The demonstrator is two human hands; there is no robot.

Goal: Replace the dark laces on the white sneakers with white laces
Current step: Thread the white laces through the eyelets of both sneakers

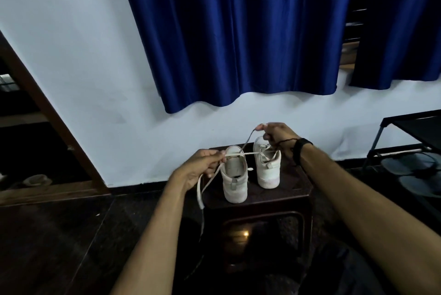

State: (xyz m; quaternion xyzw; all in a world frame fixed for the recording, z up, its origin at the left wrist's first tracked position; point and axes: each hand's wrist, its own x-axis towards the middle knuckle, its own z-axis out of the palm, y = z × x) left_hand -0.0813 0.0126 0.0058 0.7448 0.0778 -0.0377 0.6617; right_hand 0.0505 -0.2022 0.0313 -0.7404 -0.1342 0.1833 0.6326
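Two white sneakers stand heels toward me on a dark stool [296, 189]: the left sneaker [235, 180] and the right sneaker [267, 165]. A white lace [241, 155] runs from the right sneaker's eyelets out to both sides. My left hand [202, 165] pinches one stretch of it left of the left sneaker, and the loose tail hangs down past the stool's edge. My right hand [278, 135] pinches the other end, raised above the right sneaker. No dark lace shows.
A blue curtain [238, 32] hangs on the white wall behind. A black rack [410, 127] with sandals under it stands at the right. A wooden door frame [47, 113] is at the left. The floor is dark.
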